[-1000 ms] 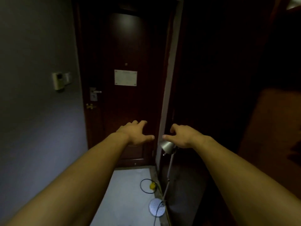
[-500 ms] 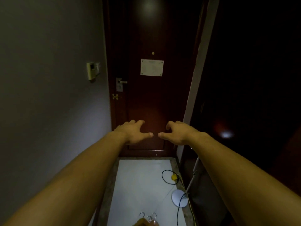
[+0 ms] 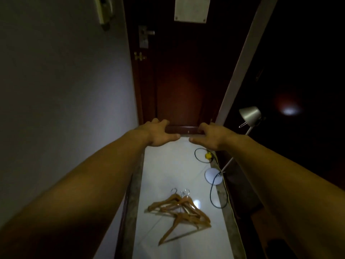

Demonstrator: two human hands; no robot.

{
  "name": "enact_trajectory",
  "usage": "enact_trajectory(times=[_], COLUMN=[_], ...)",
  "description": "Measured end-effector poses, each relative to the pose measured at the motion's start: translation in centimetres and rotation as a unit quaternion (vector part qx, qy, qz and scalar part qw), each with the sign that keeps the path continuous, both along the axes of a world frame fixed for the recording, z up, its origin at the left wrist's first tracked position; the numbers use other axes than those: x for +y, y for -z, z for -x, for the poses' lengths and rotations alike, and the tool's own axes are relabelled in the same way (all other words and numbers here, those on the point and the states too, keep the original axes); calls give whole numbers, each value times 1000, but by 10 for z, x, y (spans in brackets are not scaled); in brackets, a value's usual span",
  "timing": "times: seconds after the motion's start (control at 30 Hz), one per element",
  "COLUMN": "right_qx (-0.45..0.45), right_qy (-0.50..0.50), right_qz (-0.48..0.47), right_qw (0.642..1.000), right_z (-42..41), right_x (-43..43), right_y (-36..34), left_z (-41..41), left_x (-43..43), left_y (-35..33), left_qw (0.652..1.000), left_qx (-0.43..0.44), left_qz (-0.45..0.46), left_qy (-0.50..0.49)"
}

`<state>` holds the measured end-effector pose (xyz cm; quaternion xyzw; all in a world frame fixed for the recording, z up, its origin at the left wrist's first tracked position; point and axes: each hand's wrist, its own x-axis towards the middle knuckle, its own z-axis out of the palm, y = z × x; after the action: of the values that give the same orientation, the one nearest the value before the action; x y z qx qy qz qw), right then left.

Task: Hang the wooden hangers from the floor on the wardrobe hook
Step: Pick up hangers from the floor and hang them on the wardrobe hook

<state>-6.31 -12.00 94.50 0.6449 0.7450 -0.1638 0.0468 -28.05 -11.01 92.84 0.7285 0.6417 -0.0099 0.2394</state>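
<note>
— Holding anything?
— No. The left hand (image 3: 160, 134) and right hand (image 3: 210, 136) stretch out, palms down, fingers loose.
— The wooden hangers (image 3: 180, 208)?
— Piled on the floor (image 3: 166, 171), at six o'clock.

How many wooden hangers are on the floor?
3 wooden hangers by hook count, overlapping in one pile on the white floor; the tangle may hide a fourth.

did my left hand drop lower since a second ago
Yes, downward. The left hand was lined up well above the door's bottom rail before; now it sits level with that rail, though the camera has also tilted down.
</note>
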Motion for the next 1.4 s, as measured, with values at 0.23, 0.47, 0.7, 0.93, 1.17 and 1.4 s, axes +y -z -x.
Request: enact_trajectory(times=[0.23,0.47,0.7,0.93,1.17,1.4], right_qx=[6,16,28,32,24,30], right_qy=[1,-9,-9,15,65,88], right_qz=[74,148,214,263,327,344], right_qw=[997,989,976,964,942,934], right_z=[-5,-33,-62,-90,-96,-94], right_x=[22,63,99,109,112,98], right_y=[71,151,235,314,411,541], left_z=[-9,-34,-78,-100,-103,-118], left_x=[15,48,77,104,126,146], left_y=[77,147,217,277,377,491], left_qw=[997,991,979,969,958,954], left_qx=[20,10,9,36,56,57], left_qz=[73,135,203,245,281,290], left_qy=[-2,-17,-31,-7,27,44])
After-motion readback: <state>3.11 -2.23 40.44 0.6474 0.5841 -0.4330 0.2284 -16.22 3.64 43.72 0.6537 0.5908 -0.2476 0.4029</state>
